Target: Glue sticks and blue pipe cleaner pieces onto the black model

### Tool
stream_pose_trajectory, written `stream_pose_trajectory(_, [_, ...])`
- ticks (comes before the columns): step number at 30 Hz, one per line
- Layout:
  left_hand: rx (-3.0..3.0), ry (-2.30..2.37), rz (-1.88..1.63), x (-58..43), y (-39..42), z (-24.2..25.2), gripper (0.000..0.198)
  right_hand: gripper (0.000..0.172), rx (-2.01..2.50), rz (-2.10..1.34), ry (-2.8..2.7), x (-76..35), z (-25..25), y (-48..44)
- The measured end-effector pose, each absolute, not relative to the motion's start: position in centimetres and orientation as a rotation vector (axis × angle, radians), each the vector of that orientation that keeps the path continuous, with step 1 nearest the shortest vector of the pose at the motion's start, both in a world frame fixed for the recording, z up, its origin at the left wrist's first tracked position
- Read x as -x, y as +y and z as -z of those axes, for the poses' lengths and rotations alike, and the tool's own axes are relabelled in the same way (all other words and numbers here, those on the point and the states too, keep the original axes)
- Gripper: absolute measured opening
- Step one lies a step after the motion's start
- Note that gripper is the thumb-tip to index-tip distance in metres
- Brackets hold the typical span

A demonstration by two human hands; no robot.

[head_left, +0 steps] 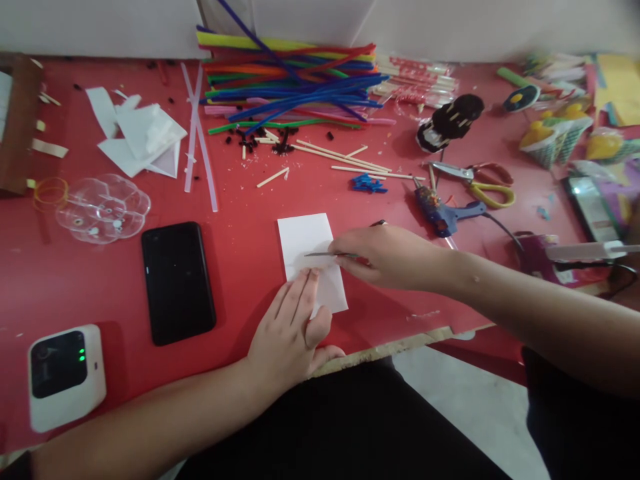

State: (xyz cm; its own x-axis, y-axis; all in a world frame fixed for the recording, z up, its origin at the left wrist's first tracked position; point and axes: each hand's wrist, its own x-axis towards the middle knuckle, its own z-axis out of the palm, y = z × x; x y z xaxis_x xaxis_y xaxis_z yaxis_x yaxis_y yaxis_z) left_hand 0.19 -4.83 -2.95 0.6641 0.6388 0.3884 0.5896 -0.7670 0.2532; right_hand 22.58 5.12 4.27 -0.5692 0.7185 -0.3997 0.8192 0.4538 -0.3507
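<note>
A white rectangle of paper (306, 235) lies on the red table near its front edge. My left hand (295, 323) rests on the paper's lower part, fingers stretched out and palm down. From the right, my right hand (383, 257) reaches over the paper's right edge, its fingers closed around a thin, pointed metal tool (320, 254). The tool's tip points left across the middle of the sheet, just above my left fingertips. Its handle is mostly hidden in my right hand, so its exact kind cannot be made out.
A black phone (179, 283) and white device (67, 377) lie left. Behind are colourful pipe cleaners (295, 87), wooden sticks (343, 157) and paper scraps (145, 137). A glue gun (443, 212), scissors (475, 181) and black figure (453, 120) are right.
</note>
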Motion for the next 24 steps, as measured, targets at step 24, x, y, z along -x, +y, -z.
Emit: stream_pose_trajectory(24, [-2.776,1.034,-0.667,-0.1,-4.9,3.2,0.06,0.027,-1.126,0.41,2.803,-22.1,-2.0,3.6])
